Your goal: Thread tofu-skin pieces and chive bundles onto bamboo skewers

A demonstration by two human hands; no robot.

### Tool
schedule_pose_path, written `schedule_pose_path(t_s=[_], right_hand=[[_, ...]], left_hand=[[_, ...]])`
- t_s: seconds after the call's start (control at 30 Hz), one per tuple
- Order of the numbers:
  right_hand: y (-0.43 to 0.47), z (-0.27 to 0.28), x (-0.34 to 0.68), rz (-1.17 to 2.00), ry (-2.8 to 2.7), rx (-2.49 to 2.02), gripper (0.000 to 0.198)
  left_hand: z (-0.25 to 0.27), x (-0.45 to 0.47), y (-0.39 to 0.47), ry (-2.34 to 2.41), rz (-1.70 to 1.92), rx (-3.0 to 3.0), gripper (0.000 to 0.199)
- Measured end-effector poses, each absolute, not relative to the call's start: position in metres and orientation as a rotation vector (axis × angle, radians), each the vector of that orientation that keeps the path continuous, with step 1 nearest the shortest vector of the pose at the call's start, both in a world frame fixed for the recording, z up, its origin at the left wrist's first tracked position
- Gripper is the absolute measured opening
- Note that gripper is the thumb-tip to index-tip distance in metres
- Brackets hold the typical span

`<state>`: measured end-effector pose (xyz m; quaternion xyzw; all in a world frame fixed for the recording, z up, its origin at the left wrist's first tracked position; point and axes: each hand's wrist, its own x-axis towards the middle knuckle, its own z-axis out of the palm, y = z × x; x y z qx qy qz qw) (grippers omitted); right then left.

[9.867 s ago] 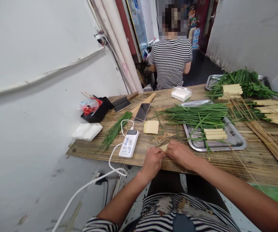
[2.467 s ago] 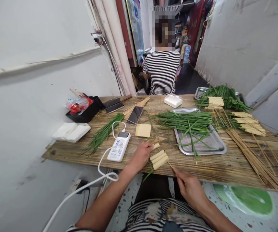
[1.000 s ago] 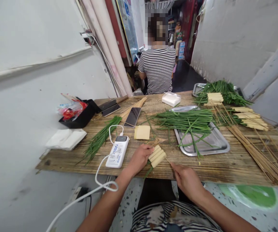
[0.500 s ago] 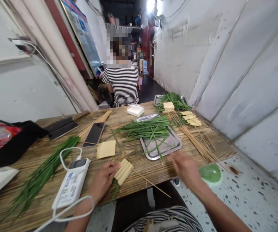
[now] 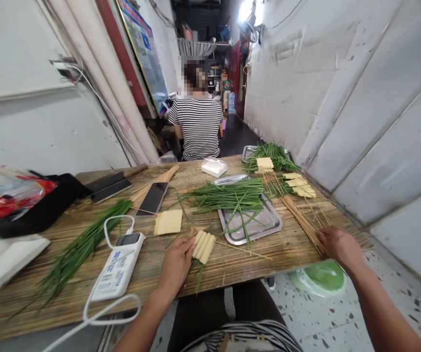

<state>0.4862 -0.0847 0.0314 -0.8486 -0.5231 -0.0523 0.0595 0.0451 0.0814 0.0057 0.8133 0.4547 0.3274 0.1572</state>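
My left hand pinches a row of pale yellow tofu-skin rolls near the table's front edge. Green chive ends poke out beneath them, and a bamboo skewer runs out to the right. Over at the right, my right hand has its fingers closed on the near ends of the bamboo skewers; how many it grips is hidden. Flat tofu-skin sheets lie beyond my left hand. Chives are heaped across a metal tray in the middle.
Finished-looking skewered rolls lie at the back right by more chives. On the left are a phone, a white power strip with a cable, chives and a black box. A person in a striped shirt sits beyond the table.
My right hand has moved right, from beside the tray to the near ends of the skewer bundle. My left hand still holds the rolls. The view has shifted slightly.
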Motion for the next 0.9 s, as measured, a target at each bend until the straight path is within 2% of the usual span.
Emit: schedule_pose_path(t_s=[0.37, 0.77, 0.9], right_hand=[[-0.099, 0.031, 0.492, -0.133, -1.404, -2.574, 0.027], [-0.101, 0.026, 0.493, -0.072, -1.553, -2.497, 0.025], [-0.106, 0.027, 0.490, -0.085, -1.500, -2.606, 0.027]], left_hand=[[-0.015, 0.035, 0.063, 1.334, 1.173, 2.242, 0.025], [-0.013, 0.036, 0.057, 1.330, 1.205, 2.248, 0.025], [-0.015, 0.035, 0.056, 1.304, 1.221, 2.291, 0.025]])
